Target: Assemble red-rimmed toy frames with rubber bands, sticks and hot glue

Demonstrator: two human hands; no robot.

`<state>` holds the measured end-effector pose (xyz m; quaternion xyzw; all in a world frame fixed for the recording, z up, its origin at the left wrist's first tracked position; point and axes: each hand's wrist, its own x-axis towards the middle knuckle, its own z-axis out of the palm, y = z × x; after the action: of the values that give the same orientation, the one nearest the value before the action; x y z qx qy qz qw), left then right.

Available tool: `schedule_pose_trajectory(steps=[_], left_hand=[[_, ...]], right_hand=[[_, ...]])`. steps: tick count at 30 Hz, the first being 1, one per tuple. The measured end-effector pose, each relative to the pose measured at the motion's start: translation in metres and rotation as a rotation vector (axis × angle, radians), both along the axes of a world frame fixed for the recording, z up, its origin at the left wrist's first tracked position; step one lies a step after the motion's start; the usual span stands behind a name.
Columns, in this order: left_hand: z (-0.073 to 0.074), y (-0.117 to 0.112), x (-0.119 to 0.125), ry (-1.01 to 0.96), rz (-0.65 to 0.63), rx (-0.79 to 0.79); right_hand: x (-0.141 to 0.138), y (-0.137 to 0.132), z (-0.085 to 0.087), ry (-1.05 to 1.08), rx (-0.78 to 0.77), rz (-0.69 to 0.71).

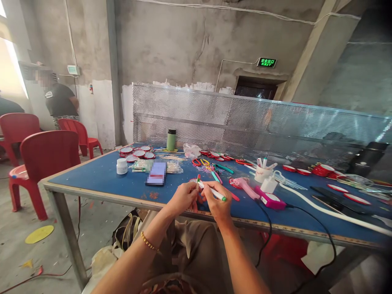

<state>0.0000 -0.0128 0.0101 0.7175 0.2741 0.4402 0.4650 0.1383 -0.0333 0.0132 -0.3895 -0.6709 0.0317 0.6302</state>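
Pinching the white stick near its green end, my right hand was closed on it with the fingertips, and my left hand was curled shut around the other end, both just over the near edge of the blue counter. It looked light, slim and smooth, stiff yet likely to snap, so a fingertip hold close to each end seemed best. Beyond lay a pink tool and a white cup.

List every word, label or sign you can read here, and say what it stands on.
"EXIT": green lit sign over the doorway; the Chinese characters above it are too small to read.
Pixelated card on the blue table: unreadable.
White bottle: label not legible.
White pen in right hand: no readable print.
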Motion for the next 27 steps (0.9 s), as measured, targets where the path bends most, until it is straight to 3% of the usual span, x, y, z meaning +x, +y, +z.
schedule_pose_trajectory(steps=[27], left_hand=[[0.0005,-0.0001,-0.0001,0.001,-0.001,-0.017]], right_hand=[[0.0005,0.0017,-0.0015,0.015,-0.021,-0.004]])
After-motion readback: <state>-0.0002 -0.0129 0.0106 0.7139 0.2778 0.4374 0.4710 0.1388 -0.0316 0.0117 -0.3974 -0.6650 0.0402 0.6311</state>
